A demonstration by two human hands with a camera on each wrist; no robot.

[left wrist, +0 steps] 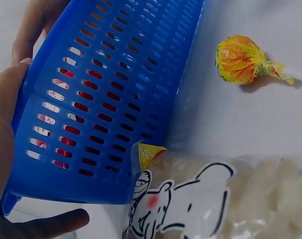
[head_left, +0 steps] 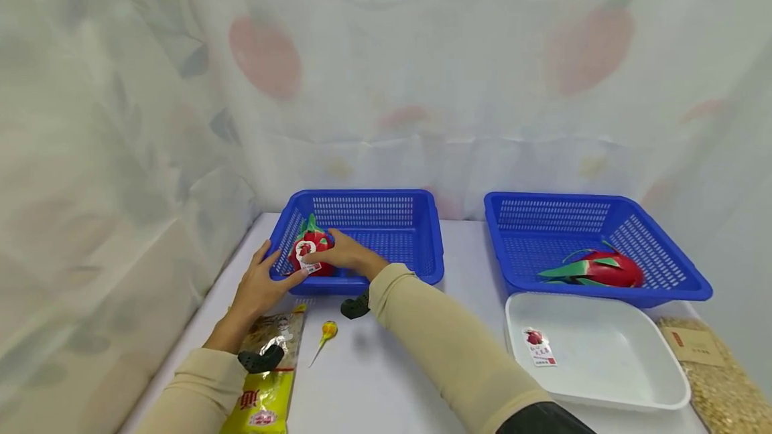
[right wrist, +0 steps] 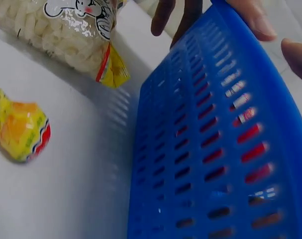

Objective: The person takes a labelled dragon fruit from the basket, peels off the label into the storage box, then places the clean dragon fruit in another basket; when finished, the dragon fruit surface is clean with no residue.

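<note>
A red dragon fruit (head_left: 328,244) with green leaf tips sits at the left end of the left blue basket (head_left: 395,281). On its front is a white label (head_left: 305,248) with a dragon fruit picture. My right hand (head_left: 350,253) reaches over the front rim and holds the fruit, thumb across the label and a finger near the top. My left hand (head_left: 259,290) is at the basket's front left corner, fingers spread outside it and thumb reaching over the rim toward the label. From the wrist views, red shows through the basket wall (left wrist: 91,124).
A lollipop (head_left: 328,331) and a yellow-and-clear snack bag (head_left: 265,380) lie before the left basket. To the right, another blue basket (head_left: 519,203) holds a second dragon fruit (head_left: 612,268). A white tray (head_left: 603,353) bears a similar label (head_left: 539,347); a bag of grains (head_left: 724,380) lies beside it.
</note>
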